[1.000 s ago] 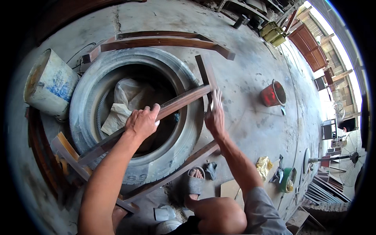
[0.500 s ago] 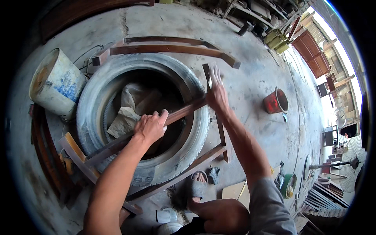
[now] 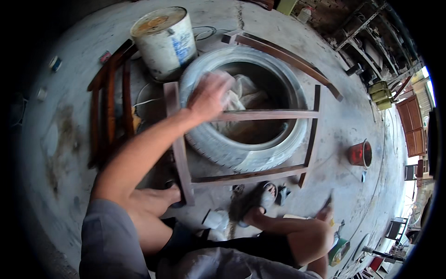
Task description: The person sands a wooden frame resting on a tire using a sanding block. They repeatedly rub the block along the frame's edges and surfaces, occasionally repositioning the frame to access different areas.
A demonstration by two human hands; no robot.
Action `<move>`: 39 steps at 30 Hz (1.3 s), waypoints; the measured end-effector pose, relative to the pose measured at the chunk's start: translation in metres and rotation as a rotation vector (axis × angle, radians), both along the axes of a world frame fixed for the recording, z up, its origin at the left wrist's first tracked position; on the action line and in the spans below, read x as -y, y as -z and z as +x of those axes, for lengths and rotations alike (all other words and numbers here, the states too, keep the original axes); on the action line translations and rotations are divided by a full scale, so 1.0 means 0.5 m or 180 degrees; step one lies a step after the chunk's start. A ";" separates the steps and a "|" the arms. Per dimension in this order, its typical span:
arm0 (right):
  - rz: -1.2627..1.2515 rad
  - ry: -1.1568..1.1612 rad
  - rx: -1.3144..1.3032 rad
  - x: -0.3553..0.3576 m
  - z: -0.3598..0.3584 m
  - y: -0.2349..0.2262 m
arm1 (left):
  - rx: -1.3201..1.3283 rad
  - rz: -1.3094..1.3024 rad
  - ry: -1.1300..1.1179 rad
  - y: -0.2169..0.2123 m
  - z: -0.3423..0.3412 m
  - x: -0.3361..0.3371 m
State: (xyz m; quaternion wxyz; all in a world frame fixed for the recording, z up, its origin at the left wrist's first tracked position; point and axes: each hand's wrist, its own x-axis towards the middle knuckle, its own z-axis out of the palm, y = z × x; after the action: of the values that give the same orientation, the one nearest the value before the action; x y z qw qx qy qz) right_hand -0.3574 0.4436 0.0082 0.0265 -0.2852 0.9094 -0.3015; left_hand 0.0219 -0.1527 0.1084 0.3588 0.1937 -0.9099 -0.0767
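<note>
A dark brown wooden frame (image 3: pixel 260 176), with two side pieces joined by two crossbars, rests across a grey, dusty tyre (image 3: pixel 255 160). My left hand (image 3: pixel 211 95), smeared by motion, is over the tyre's left side, just above the left end of the upper crossbar (image 3: pixel 274 114). Its fingers are too blurred to read. Beyond my right knee, my right hand (image 3: pixel 326 211) shows only in part, low and away from the frame. Whether it holds anything is unclear. A crumpled pale sheet (image 3: pixel 246 88) lies inside the tyre.
A stained white bucket (image 3: pixel 165 46) stands behind the tyre at left. Curved brown wooden parts (image 3: pixel 111 102) lie at far left, and another wooden piece (image 3: pixel 288 56) leans along the tyre's far rim. A red pot (image 3: pixel 359 154) sits at right, near my sandalled foot (image 3: pixel 267 197).
Both hands have let go of the wooden frame. The right has dropped beside my right knee; the left has come off the crossbar. The frame is turned, and the view has swung left.
</note>
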 end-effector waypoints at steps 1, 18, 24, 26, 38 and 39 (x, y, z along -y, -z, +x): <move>-0.0029 0.0152 -0.0266 -0.069 -0.065 -0.027 | -0.0086 0.0096 -0.0411 -0.024 0.043 0.015; 0.0247 -0.1543 -0.0338 0.231 0.456 -0.408 | 0.0232 0.4641 -0.1450 0.068 0.269 0.019; 0.0178 -0.1374 -0.0038 0.224 0.470 -0.359 | -0.0483 0.4219 -0.0889 -0.054 0.270 -0.050; 0.0197 -0.1329 -0.0098 0.216 0.458 -0.376 | -0.0759 0.3952 -0.0528 -0.078 0.227 -0.063; -0.0404 -0.1533 -0.0220 0.200 0.453 -0.367 | -0.1620 0.4188 -0.0769 -0.189 0.083 -0.107; -0.0261 -0.1467 -0.0050 0.190 0.457 -0.369 | -0.1430 0.4145 -0.0999 -0.189 0.077 -0.104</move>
State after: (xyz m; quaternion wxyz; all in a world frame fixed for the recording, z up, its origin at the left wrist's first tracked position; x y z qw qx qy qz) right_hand -0.1287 0.3486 0.1928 0.0759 -0.4885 0.8074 -0.3219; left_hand 0.0604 -0.1009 0.2031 0.3560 0.4773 -0.5443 -0.5909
